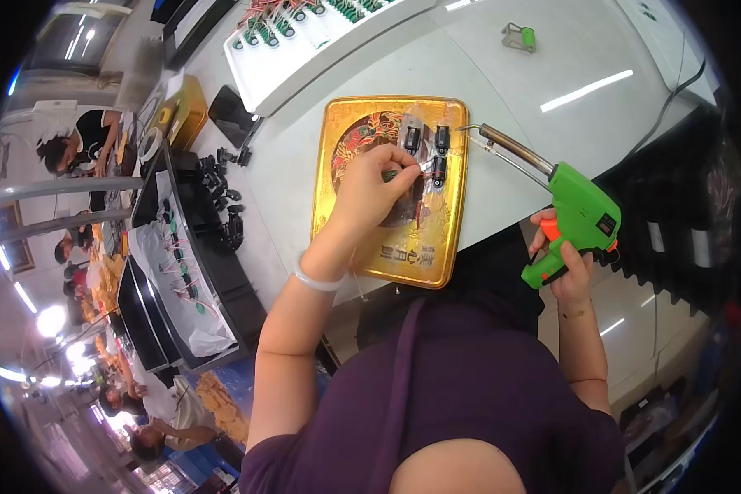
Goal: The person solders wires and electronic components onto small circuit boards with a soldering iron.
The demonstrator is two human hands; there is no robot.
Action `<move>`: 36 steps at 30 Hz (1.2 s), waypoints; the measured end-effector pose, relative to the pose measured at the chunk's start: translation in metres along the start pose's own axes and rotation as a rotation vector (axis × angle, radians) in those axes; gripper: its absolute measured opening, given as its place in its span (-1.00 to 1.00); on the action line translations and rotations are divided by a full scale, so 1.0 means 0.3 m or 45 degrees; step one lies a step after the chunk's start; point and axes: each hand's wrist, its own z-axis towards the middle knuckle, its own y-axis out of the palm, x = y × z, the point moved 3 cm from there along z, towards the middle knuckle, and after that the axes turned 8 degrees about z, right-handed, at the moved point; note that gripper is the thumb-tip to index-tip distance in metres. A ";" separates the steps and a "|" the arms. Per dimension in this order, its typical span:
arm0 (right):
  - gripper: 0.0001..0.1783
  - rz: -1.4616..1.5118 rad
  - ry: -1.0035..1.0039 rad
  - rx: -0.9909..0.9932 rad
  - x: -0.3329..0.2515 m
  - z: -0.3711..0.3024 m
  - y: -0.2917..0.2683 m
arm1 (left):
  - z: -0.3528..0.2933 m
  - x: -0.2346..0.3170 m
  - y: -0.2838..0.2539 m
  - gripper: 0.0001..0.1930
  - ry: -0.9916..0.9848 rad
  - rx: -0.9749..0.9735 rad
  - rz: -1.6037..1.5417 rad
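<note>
My right hand (570,262) grips a green soldering gun (585,203) by its handle, with a finger near the orange trigger. Its metal barrel reaches left, so that the bent tip sits close to the upper black part on a gold tin lid (372,262). Over the lid, my left hand (369,188) is closed in a pinch. A small green part (389,175) shows between its fingers, and thin wires run toward a small black component (439,171). Two more black components (442,139) (412,138) are fixed on the lid just above; the fingers partly hide the wire ends.
A white tray (305,70) of green parts with red wires stands at the back. Several black parts (222,193) lie left of the lid, near a lined black box (191,317). A small green-and-metal holder (519,38) stands far right. Other people sit at the left.
</note>
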 end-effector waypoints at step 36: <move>-0.52 -0.088 0.076 -0.044 0.011 -0.014 -0.028 | -0.010 0.004 0.059 -0.90 -0.337 0.031 -0.393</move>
